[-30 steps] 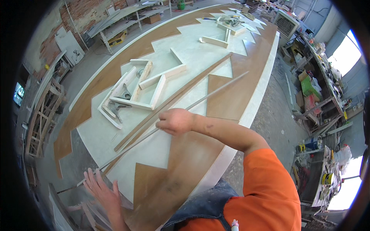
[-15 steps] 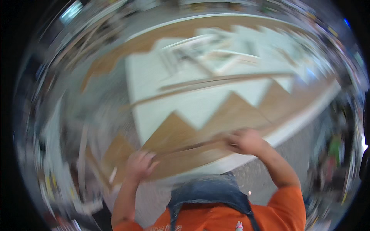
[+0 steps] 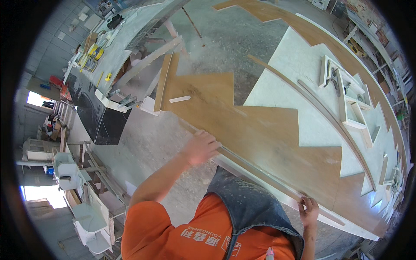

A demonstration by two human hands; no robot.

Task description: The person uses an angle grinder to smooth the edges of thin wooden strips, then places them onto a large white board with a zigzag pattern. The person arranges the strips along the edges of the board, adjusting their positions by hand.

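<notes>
- Centre: the person's left hand (image 3: 200, 147) grips a long strip (image 3: 261, 173).
- Lower right: the right hand (image 3: 309, 211) pinches it, alongside the brown board (image 3: 268, 130).

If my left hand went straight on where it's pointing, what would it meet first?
Past the long thin brownish strip at that hand, probably the flat brown zigzag-edged board, though depth is unclear.

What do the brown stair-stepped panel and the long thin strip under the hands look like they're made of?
Stair-stepped panel: probably wood-based board, matte, given its even brown face. Long thin strip: wood or metal, unclear; smooth, greyish-brown surface.
</notes>
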